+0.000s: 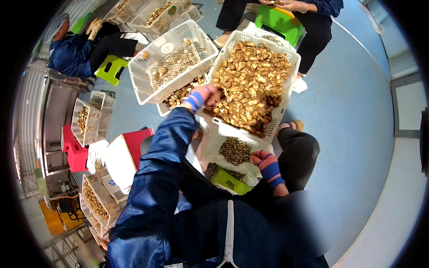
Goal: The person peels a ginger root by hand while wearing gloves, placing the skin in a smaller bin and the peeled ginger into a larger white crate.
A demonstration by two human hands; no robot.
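My left hand (211, 95), in a pink and blue fingerless glove, reaches over the left rim of a white plastic crate (293, 67). Its fingers are blurred and partly hidden beside the heap of brown-yellow mushrooms (252, 85) filling that crate. Lower down, my right hand (266, 164), gloved in matching stripes, is closed beside my knee. What its fingers hold, if anything, is too small to make out. Just left of it, small dark trimmings (235, 151) lie in a heap on a white sheet or bag (212, 145).
A tilted white crate (145, 85) with a few mushrooms rests over more mushrooms (181, 94) at the left. Below the trimmings is a green stool (230, 182). Co-workers sit at far left and far right by green stools (111, 69). More crates (91, 118) and red stools (76, 154) stand left.
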